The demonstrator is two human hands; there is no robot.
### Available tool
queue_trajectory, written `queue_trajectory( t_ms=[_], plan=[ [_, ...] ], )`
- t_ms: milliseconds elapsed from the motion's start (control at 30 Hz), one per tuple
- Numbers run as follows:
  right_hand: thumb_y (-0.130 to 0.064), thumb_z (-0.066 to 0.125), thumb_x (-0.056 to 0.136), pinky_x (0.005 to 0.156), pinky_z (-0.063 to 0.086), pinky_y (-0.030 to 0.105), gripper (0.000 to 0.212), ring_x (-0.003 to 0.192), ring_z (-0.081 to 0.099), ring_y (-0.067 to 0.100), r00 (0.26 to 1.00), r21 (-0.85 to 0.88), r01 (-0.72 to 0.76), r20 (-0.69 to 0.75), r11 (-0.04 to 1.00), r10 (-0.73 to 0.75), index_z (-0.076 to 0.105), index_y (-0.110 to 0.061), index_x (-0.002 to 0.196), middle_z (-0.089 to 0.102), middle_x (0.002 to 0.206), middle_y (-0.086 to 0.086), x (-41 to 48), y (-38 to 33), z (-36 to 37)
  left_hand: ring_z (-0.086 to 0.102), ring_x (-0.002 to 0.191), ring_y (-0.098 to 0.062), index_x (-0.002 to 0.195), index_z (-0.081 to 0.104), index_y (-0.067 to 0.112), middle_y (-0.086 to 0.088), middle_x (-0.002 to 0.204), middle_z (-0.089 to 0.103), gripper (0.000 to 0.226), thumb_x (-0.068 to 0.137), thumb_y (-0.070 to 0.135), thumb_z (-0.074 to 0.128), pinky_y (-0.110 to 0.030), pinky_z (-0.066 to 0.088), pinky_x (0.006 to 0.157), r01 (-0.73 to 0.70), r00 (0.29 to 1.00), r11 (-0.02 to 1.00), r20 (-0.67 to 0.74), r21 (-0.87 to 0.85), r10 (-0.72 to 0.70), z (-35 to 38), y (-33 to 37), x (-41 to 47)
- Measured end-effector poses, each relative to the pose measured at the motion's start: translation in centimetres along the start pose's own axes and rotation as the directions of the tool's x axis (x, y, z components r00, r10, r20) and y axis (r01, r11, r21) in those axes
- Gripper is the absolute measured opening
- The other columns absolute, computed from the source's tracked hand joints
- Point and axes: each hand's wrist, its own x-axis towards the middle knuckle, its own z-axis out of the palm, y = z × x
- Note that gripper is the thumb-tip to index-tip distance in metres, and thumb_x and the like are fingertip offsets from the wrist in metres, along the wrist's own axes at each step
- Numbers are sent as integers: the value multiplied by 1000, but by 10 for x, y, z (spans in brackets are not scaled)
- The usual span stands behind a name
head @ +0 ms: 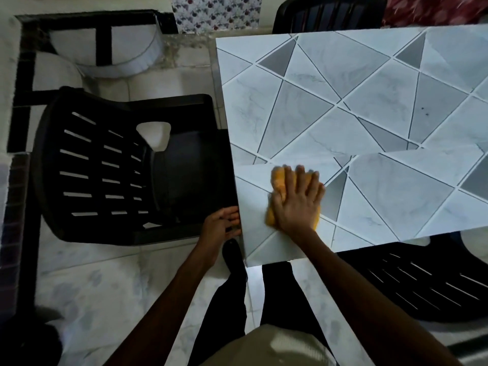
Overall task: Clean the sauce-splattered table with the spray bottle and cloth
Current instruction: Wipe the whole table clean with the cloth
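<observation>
- The person stands at the near left corner of the table (375, 83), dark trouser legs and one black shoe (233, 252) showing on the pale tiled floor (100, 276).
- A black slatted chair (425, 282) sits tucked under the table's near edge, to the right of the person.
- The left hand (221, 225) is at the table's left edge near the corner, fingers bent against the edge; I cannot tell whether they grip it.
- The right hand (297, 200) lies flat on top of the yellow cloth (279, 180), fingers straight and spread, pressing it onto the tabletop.
- The cloth is on the table just in from the near left corner, sticking out past the fingertips and both sides of the palm.
- Another black chair (105, 167) stands beside the table's left edge.
- A few small dark specks (424, 110) mark the tabletop further in, well apart from the cloth.
- A third dark chair (327, 14) is at the far edge.
</observation>
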Motion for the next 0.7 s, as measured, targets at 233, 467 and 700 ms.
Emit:
queue_trajectory(
  t_ms=[233,467,700],
  plan=[
    [-48,41,100,123,14,59,69,156,5,41,937,-7,348,-14,937,-349,21,-26,162,15,170,8,-69,-49,17,66,91,-21,126,56,6,-11,107,67,28,102,5,41,-31,55,79,-15,982,993,-189,-116,-7,-14,-9,7],
    [-47,39,95,123,16,60,71,157,5,35,993,-45,111,40,993,-109,18,-34,162,13,171,0,-105,84,7,57,110,-19,122,63,11,-4,121,56,36,89,0,56,-25,43,98,-431,793,710,-142,557,592,22,0,12],
    [-50,23,96,124,9,62,72,155,5,44,980,8,-198,7,980,198,16,-23,163,12,170,10,-51,99,-14,45,132,-18,130,60,12,-3,137,53,43,88,1,55,-18,28,112,-610,660,259,299,749,689,64,1,20]
  ],
)
